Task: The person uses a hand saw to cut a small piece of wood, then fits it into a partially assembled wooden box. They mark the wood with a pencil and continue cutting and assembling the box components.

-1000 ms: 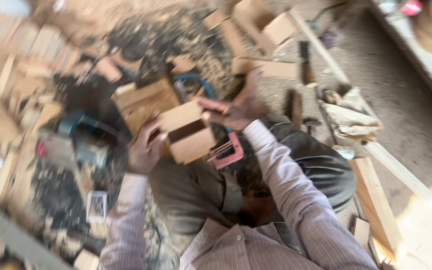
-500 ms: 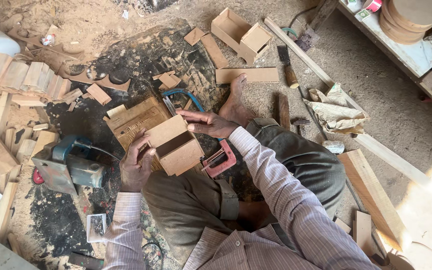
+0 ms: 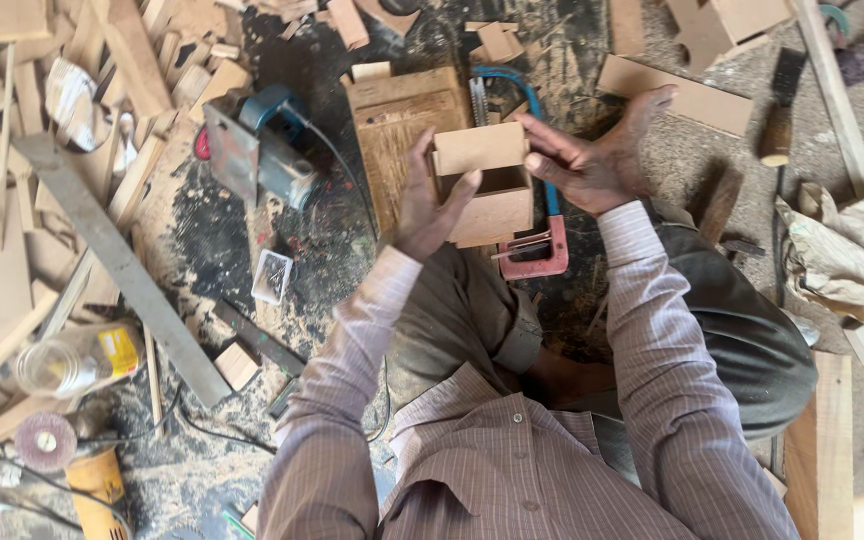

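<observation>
Small wooden box (image 3: 487,190): gripped by left hand (image 3: 427,200) and right hand (image 3: 582,165); its lower edge hides the red clamp (image 3: 537,255).

Box (image 3: 487,190) between hands, above clamp (image 3: 537,255)

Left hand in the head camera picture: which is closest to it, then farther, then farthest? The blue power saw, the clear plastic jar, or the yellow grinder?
From the left hand, which holds the small wooden box:
1. Blue power saw, just to its left on the floor.
2. Clear plastic jar, far left and lower.
3. Yellow grinder, bottom left corner.
</observation>
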Tool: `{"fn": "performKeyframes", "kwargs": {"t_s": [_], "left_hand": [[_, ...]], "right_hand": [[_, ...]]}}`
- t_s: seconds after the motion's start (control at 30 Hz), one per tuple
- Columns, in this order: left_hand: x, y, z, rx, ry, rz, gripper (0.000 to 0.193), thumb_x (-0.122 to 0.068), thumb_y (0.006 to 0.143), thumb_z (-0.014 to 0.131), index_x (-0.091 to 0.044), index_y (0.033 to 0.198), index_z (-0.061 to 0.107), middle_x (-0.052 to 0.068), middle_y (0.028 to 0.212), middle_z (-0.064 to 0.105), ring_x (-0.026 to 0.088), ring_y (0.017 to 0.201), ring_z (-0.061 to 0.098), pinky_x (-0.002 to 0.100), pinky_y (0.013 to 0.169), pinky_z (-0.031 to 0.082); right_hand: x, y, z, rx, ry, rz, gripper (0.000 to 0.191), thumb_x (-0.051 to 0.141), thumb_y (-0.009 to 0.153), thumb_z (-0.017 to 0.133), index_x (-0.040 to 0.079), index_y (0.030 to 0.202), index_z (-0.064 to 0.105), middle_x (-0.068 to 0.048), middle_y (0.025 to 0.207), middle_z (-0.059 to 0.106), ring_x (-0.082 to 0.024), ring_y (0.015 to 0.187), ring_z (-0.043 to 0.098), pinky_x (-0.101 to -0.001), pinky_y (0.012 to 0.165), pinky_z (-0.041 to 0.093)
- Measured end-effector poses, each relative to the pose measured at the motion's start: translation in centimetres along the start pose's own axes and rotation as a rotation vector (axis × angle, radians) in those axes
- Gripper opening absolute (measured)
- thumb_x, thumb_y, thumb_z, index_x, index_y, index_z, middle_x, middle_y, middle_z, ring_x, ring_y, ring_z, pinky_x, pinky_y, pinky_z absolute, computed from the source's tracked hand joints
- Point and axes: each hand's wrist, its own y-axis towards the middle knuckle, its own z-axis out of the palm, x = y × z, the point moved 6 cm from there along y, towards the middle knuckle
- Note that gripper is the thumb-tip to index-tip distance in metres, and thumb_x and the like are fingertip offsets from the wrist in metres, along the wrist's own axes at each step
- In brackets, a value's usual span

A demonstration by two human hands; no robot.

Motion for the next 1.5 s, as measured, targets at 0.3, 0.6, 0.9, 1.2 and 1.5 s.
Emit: {"fn": "performKeyframes", "kwargs": {"t_s": [0.3,0.6,0.9,1.2,1.5], "left_hand": [[2.0,0.2,2.3,-0.249,-0.092,-0.254,0.091,-0.043,0.088,0.080,0.010,0.147,0.036,0.021,0.125,0.065,0.026,0.113,0.069,0.035,0.092,0.062],[1.8,0.3,2.1,-0.263,-0.105,-0.253,0.082,-0.035,0.091,0.080,0.011,0.146,0.040,0.019,0.123,0.069,0.022,0.111,0.070,0.033,0.093,0.060],[2.5,0.3,2.4,-0.251,-0.284,-0.260,0.075,-0.029,0.091,0.080,0.010,0.142,0.040,0.020,0.124,0.065,0.022,0.112,0.068,0.032,0.094,0.060],[0.5,-0.5,1.4,-0.248,0.106,0.067,0.085,-0.029,0.100,0.079,0.012,0.154,0.027,0.035,0.142,0.051,0.038,0.135,0.053,0.046,0.113,0.048],[-2.0,-1.7,-2.9,0.034,0.304,0.084,0.051,-0.024,0.104,0.067,-0.009,0.150,0.051,0.021,0.148,0.059,0.032,0.123,0.071,0.039,0.101,0.063]], "right_hand": [[1.3,-0.5,0.8,0.034,0.062,0.019,0.067,0.025,0.107,0.060,0.012,0.165,0.030,-0.016,0.161,0.047,-0.022,0.147,0.045,-0.0345,0.118,0.043],[1.4,-0.5,1.1,0.049,0.036,-0.016,0.068,0.025,0.109,0.057,0.009,0.167,0.025,-0.014,0.160,0.048,-0.019,0.146,0.046,-0.0326,0.119,0.042],[2.2,-0.5,1.5,0.042,-0.092,-0.081,0.064,0.029,0.111,0.052,0.004,0.164,0.027,-0.014,0.167,0.039,-0.022,0.151,0.041,-0.0362,0.124,0.038],[2.2,-0.7,1.6,0.006,-0.169,-0.120,0.063,0.031,0.111,0.051,0.003,0.163,0.029,-0.016,0.165,0.042,-0.024,0.151,0.042,-0.0371,0.124,0.040],[2.0,-0.8,1.9,0.030,-0.099,-0.123,0.064,0.032,0.111,0.052,0.006,0.164,0.028,-0.015,0.166,0.041,-0.024,0.151,0.042,-0.0381,0.124,0.039]]}}
